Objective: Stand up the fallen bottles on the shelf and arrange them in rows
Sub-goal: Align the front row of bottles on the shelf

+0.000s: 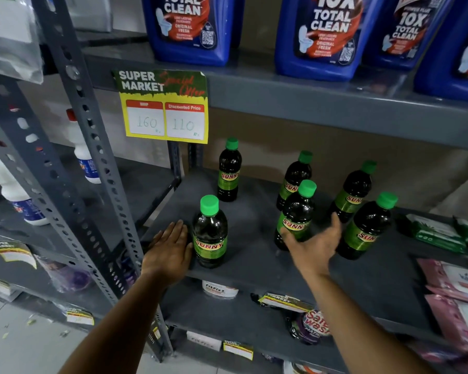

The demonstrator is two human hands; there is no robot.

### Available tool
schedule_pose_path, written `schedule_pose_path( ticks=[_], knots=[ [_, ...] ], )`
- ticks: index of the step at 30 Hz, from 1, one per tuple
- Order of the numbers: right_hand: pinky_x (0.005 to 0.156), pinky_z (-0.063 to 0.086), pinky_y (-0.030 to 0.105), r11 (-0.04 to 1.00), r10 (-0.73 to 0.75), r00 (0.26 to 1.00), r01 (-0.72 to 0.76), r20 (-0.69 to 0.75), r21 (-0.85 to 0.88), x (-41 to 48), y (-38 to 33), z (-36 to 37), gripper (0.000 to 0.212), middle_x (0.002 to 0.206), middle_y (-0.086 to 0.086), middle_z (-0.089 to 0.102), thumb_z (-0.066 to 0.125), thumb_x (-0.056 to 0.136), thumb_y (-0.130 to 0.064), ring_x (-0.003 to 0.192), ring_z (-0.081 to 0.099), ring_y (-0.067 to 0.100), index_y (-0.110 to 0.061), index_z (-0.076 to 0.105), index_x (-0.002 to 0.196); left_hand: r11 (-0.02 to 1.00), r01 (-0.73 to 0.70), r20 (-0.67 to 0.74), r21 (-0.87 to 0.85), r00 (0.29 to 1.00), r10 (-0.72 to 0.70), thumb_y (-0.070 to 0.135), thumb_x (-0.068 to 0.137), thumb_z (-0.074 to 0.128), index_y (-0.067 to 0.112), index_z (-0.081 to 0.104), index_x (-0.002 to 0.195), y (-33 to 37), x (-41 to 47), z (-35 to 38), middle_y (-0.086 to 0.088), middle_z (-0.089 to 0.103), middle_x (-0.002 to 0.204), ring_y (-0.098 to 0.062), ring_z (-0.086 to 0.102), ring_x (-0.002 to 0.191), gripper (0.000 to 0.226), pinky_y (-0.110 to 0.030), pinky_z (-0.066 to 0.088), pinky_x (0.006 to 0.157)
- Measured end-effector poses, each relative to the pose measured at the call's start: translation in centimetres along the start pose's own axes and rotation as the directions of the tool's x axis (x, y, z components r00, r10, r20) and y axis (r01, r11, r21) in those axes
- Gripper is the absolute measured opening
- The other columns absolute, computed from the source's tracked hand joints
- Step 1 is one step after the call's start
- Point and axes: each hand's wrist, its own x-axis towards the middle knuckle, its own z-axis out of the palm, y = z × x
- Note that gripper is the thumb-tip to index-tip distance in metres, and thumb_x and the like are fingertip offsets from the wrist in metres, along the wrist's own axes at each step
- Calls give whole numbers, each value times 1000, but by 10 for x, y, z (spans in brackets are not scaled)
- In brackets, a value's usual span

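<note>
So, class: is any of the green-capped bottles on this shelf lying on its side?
No, all six green-capped bottles stand upright on the grey shelf, caps up.

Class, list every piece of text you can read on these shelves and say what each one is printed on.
"SUNNY": label on the green-capped bottles.
"SUPER MARKET", "Special Offer", "Discounted Price", handwritten "160" and "110": price sign.
"10X TOTAL CLEAN", "ORIGINAL FRESH": blue jugs on the upper shelf.
"fitfizz": white container on the shelf below.
"Safe wash", partly hidden: pouch below.
Small price tags and pink packs: too blurred to read.
</note>
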Motion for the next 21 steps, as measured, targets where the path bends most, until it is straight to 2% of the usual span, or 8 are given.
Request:
schedule_pose_path(
  ticks=[2, 3, 5, 7, 10, 14, 17, 21],
  knots=[
    [111, 35, 38, 998, 38, 950, -54, 309, 43, 15, 5, -8, 110, 140, 6, 49, 90, 62, -23, 130, 47, 20, -12, 22, 147, 1000, 4, 5, 7, 1000, -4, 52, 85, 0, 17, 11, 149, 0, 1, 1, -2, 7, 159, -15, 1, 145, 74, -37, 5, 118],
    [105, 41, 35, 999, 48, 919, -54, 391, 2, 18, 6, -11, 100, 128, -2, 56, 90, 64, -20, 120, 53, 15, -14, 31, 143, 1000, 6, 6, 11, 1000, -6, 53, 84, -1, 17, 11, 149, -1, 1, 1, -2, 6, 159, -15, 0, 145, 75, -37, 5, 118],
    [91, 45, 29, 998, 54, 913, -33, 405, -60, 18, 6, -14, 82, 109, -11, 59, 90, 65, -21, 106, 57, 11, -15, 44, 132, 1000, 6, 8, 20, 1000, -6, 52, 84, 0, 17, 10, 149, -1, 1, 1, -2, 6, 159, -15, 0, 145, 74, -37, 5, 118],
    [84, 43, 25, 998, 61, 924, -49, 376, -42, 13, 3, -16, 72, 100, -16, 58, 90, 65, -22, 100, 58, 10, -17, 49, 124, 1000, 5, 9, 23, 1000, -5, 51, 87, 2, 17, 9, 149, 0, 1, 2, -1, 6, 159, -15, 0, 144, 71, -37, 5, 118],
    [81, 43, 25, 997, 80, 918, -71, 389, -36, 7, 1, -18, 65, 98, -14, 59, 87, 66, -20, 98, 59, 11, -22, 48, 119, 1000, 10, 15, 28, 1000, -10, 51, 89, 3, 18, 7, 149, -2, 1, 4, 0, 5, 159, -14, -1, 144, 69, -37, 5, 118],
    [78, 43, 25, 995, 101, 885, -84, 455, -58, 1, 3, -23, 66, 102, -11, 62, 83, 65, -19, 98, 60, 11, -23, 48, 121, 999, 6, 15, 50, 1000, -7, 51, 88, 2, 18, 8, 149, -4, 2, 6, -1, 6, 159, -15, 0, 144, 69, -37, 5, 117],
    [72, 44, 20, 995, 100, 862, -79, 497, -64, -7, 9, -31, 65, 105, -7, 65, 83, 63, -19, 97, 62, 8, -24, 49, 119, 998, 7, 13, 55, 1000, -7, 51, 87, 0, 18, 10, 149, -4, 2, 7, -2, 7, 159, -16, 1, 145, 71, -38, 6, 117],
    [73, 44, 15, 997, 76, 849, -67, 523, -37, -20, 12, -42, 64, 103, -10, 67, 83, 61, -22, 95, 63, 2, -27, 51, 116, 998, 16, 25, 58, 1000, -18, 47, 91, 5, 17, 7, 149, 0, 2, 4, -2, 7, 159, -16, 2, 145, 66, -38, 6, 118]
  ],
)
